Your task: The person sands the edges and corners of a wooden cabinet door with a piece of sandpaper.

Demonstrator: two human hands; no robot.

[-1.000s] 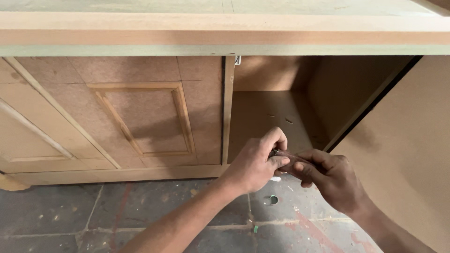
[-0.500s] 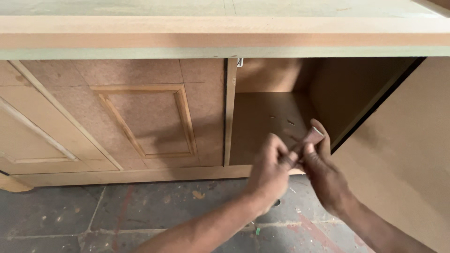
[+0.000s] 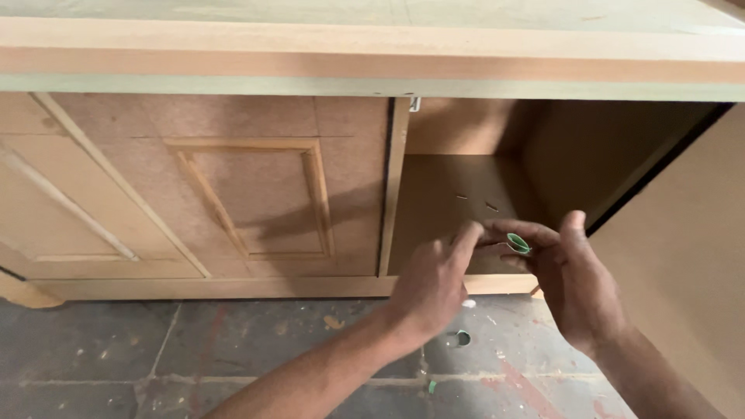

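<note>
My right hand (image 3: 578, 287) pinches a small green round plastic piece (image 3: 518, 244) between thumb and fingers, in front of the open compartment of a wooden cabinet (image 3: 481, 202). My left hand (image 3: 433, 283) is just left of it, its fingertips reaching to the same piece or something thin beside it; what it touches is too small to tell. Both hands hover low, in front of the cabinet's bottom shelf edge (image 3: 434, 285).
The cabinet's closed panelled door (image 3: 248, 194) is to the left, and its open door (image 3: 683, 256) stands at the right. A wide board top (image 3: 372, 54) overhangs above. On the stained concrete floor lie a small green ring (image 3: 462, 337) and bits of debris.
Both hands have risen and shifted right towards the open compartment. The green piece now shows at my right fingertips, and the view has tilted slightly.
</note>
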